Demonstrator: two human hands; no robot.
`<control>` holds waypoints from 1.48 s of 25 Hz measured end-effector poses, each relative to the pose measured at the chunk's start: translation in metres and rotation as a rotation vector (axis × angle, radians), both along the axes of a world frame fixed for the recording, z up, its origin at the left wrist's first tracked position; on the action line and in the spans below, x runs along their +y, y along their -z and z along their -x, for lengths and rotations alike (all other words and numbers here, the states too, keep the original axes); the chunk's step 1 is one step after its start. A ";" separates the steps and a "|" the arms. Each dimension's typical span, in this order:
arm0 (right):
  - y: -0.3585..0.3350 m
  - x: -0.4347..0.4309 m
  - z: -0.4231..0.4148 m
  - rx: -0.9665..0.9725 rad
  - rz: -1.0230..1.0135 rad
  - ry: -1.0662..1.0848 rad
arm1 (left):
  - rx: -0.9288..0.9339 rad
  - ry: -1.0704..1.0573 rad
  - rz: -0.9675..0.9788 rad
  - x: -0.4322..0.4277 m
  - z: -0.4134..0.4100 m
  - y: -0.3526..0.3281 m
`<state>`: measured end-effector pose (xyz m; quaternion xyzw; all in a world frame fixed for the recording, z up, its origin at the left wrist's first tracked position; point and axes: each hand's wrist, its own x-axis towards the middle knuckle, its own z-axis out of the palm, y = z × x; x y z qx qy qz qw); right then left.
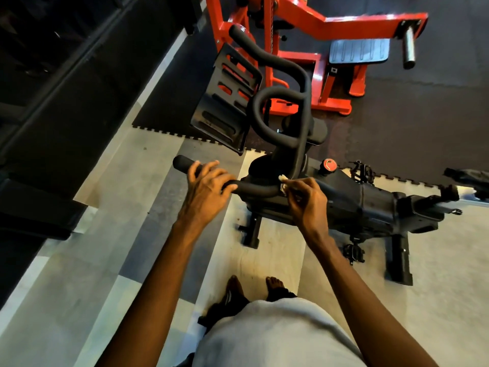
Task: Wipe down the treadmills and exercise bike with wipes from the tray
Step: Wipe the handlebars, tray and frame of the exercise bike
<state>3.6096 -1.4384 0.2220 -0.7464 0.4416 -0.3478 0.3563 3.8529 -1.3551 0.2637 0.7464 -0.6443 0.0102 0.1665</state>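
wipe [283, 185] between right hand [309, 199] fingers [294, 185], on handlebar [254, 188], left hand [209, 187] gripping it

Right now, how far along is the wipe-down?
Done: nothing can be told as wiped. In hand: the left hand grips the handlebar of the exercise bike while the right hand pinches a small wipe against its bend. Left: the rest of the bike, such as the red knob, and the treadmills, which are not clearly in view.

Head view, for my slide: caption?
Left hand grips the handlebar of the exercise bike while right hand pinches a wipe against it.
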 end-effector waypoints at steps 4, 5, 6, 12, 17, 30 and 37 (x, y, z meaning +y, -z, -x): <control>-0.002 0.027 -0.032 0.108 0.049 -0.017 | -0.122 0.051 0.021 0.004 -0.032 -0.014; -0.002 0.032 -0.038 0.125 0.046 -0.018 | -0.143 0.087 0.016 0.004 -0.034 -0.013; -0.002 0.035 -0.040 0.127 0.046 -0.007 | -0.156 0.122 0.018 0.003 -0.035 -0.012; -0.007 0.041 -0.033 -0.148 -0.123 0.301 | -0.121 0.237 0.089 0.007 -0.058 -0.017; -0.011 0.082 -0.095 -0.051 -0.040 0.103 | -0.091 0.278 0.137 0.011 -0.078 -0.020; -0.030 0.065 -0.118 -0.193 -0.255 0.153 | 0.372 0.197 0.049 0.021 -0.101 -0.017; -0.028 0.055 -0.072 -0.046 -0.252 0.290 | 0.559 0.232 0.067 0.024 -0.109 -0.022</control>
